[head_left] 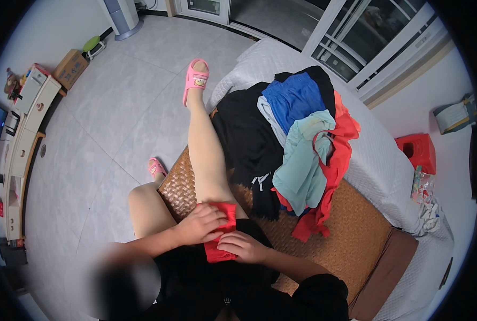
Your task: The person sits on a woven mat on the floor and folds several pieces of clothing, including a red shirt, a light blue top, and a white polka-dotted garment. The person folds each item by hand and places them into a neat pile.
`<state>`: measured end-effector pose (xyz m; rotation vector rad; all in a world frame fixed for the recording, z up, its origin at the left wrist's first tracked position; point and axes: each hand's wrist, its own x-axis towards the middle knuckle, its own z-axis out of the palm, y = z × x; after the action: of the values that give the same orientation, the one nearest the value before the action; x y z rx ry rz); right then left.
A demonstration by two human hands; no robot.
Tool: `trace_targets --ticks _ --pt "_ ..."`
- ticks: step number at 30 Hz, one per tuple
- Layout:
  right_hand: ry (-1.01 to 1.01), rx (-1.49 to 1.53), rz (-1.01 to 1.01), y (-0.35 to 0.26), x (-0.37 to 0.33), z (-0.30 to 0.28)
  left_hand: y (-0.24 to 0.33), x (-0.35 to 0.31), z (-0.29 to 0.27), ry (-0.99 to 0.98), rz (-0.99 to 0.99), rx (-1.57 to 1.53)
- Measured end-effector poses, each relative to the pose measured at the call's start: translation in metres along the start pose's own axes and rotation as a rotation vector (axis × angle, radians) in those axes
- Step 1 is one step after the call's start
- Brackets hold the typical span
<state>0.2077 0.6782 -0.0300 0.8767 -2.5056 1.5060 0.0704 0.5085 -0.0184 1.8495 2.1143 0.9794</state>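
A small folded red cloth lies across my lap, over the bare thigh and my black clothes. My left hand rests on its upper left part, fingers bent and gripping the fabric. Lower down on the right, my right hand pinches the cloth's edge with bent fingers. The exact kind of garment cannot be made out. Right of my knees is a heap of clothes: a black garment, blue shorts, a pale teal garment and a red garment trailing toward me.
I sit on a woven mat over a seat with a white quilted cover. A brown cushion lies at the right. Beyond it stands a red plastic stool. Left are a grey tiled floor, a low cabinet and a cardboard box.
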Motion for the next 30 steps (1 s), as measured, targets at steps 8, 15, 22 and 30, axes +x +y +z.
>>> trace_targets --ticks 8,15,22,30 --pt "-0.035 0.013 0.045 -0.004 -0.003 0.004 0.0 -0.002 0.015 -0.02 0.043 0.156" --pt "-0.035 0.03 0.082 -0.006 -0.003 0.005 -0.008 0.0 0.003 0.031 0.082 0.338" --pt "0.055 0.098 0.188 -0.006 -0.005 0.007 -0.002 -0.013 0.018 -0.037 -0.002 0.157" --pt "0.447 0.352 0.597 0.038 0.043 -0.018 -0.006 -0.027 0.019 0.131 -0.419 -0.643"
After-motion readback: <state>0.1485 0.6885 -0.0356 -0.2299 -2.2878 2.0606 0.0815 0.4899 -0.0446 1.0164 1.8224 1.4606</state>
